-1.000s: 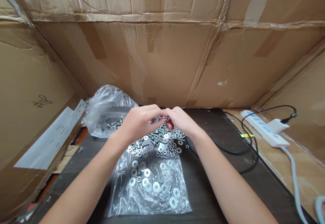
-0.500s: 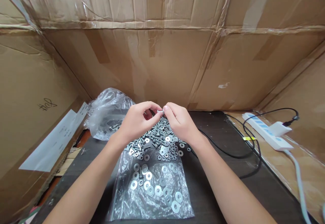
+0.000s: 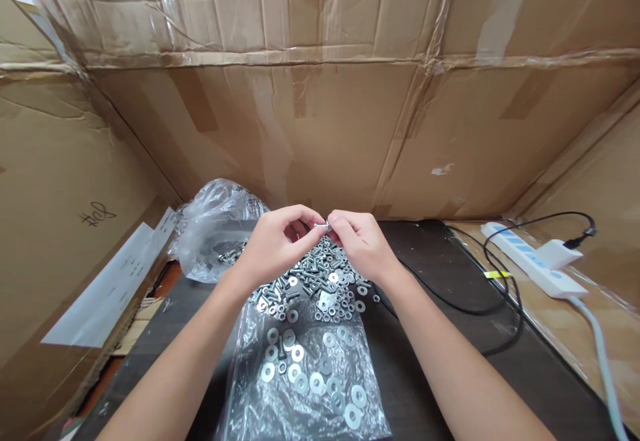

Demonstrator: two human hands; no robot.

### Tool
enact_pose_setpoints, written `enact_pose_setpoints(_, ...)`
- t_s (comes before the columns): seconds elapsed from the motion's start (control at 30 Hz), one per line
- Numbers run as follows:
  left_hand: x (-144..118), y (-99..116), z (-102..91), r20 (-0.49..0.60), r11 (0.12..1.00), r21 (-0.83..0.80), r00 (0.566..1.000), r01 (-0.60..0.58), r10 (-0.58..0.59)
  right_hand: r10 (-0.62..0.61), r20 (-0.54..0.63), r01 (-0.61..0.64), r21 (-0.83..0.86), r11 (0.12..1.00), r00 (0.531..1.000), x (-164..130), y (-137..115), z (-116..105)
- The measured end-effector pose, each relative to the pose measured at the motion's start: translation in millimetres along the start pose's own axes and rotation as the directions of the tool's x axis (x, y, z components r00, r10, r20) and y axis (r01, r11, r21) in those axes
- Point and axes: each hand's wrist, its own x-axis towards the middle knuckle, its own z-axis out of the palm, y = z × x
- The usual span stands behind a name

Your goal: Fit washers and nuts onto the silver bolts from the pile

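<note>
Over the hardware pile, my left hand (image 3: 280, 238) is closed, thumb and fingers pinching a small silver bolt (image 3: 321, 226) held roughly level. My right hand (image 3: 361, 238) meets it from the other side, its thumb and fingers pinched at the bolt's right end on a small metal piece (image 3: 328, 227); whether that is a nut or a washer I cannot tell. Beneath both hands lies a heap of bolts (image 3: 313, 271), partly hidden by them. Nuts (image 3: 345, 304) gather at its near right side. Flat washers (image 3: 317, 382) are scattered on a clear plastic bag (image 3: 250, 408) nearer to me.
A crumpled clear bag (image 3: 210, 221) with more hardware inside stands behind my left hand. On the right are a black cable (image 3: 465, 309) and a white power strip (image 3: 530, 261) with a plug in it. Cardboard walls (image 3: 340, 134) enclose the dark tabletop (image 3: 430, 254).
Both hands have shifted slightly right and down in view, as has the whole scene. The bolt stays pinched between them, and the right fingers have changed position at its end.
</note>
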Motion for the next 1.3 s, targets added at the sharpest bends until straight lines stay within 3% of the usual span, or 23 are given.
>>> enact_pose_setpoints(0.37, 1, -2, 4.0, -0.053, 0.998, -0.027, 0.997, -0.063, 0.062, -0.028, 0.035, 0.026, 0.058, 0.998, 0.999, -1, -3, -4)
enact_pose_setpoints(0.47, 0, -3, 6.8, -0.070, 0.989, -0.003, 0.987, -0.147, 0.146, -0.010, 0.016, 0.009, 0.054, 0.999, 1.000, -1, -1, -1)
enact_pose_setpoints(0.53, 0, -6, 9.2, -0.099, 0.959, 0.099, 0.957, -0.264, 0.274, 0.051, 0.001, -0.051, 0.076, 0.996, 0.999, 0, 2, 3)
enact_pose_setpoints(0.63, -1, -12, 11.6, -0.083, 0.846, 0.337, 0.882, -0.412, 0.463, 0.208, 0.025, -0.209, 0.171, 0.963, 0.978, 3, 6, 9)
enact_pose_setpoints(0.73, -1, -16, 11.5, 0.001, 0.737, 0.481, 0.841, -0.475, 0.541, 0.317, 0.128, -0.339, 0.228, 0.913, 0.940, 5, 11, 9)
enact_pose_setpoints(0.8, -1, -17, 11.1, 0.058, 0.696, 0.512, 0.829, -0.503, 0.556, 0.345, 0.181, -0.376, 0.181, 0.909, 0.921, 5, 14, 5)
enact_pose_setpoints(0.87, -1, -17, 11.8, 0.087, 0.696, 0.507, 0.833, -0.509, 0.546, 0.366, 0.202, -0.391, 0.105, 0.914, 0.908, 6, 15, 1)
enact_pose_setpoints(0.93, -1, -16, 13.5, 0.064, 0.753, 0.459, 0.862, -0.472, 0.502, 0.373, 0.195, -0.389, 0.048, 0.920, 0.907, 6, 15, -1)
enact_pose_setpoints(1.0, -1, -14, 15.1, -0.009, 0.860, 0.355, 0.918, -0.367, 0.396, 0.325, 0.143, -0.335, 0.050, 0.941, 0.935, 5, 12, -2)
enact_pose_setpoints(1.1, 1, -10, 14.9, -0.100, 0.986, 0.100, 0.985, -0.132, 0.142, 0.165, 0.014, -0.165, 0.117, 0.979, 0.986, 4, 4, -1)
enact_pose_setpoints(1.2, 3, -6, 12.4, -0.053, 0.992, -0.124, 0.999, -0.002, -0.004, 0.023, -0.036, -0.019, 0.110, 0.994, 0.999, 0, -3, 1)
enact_pose_setpoints(1.3, 2, -5, 10.9, -0.032, 0.989, -0.143, 0.999, -0.031, 0.026, -0.018, -0.068, 0.023, 0.083, 0.996, 0.998, -1, -2, 5)
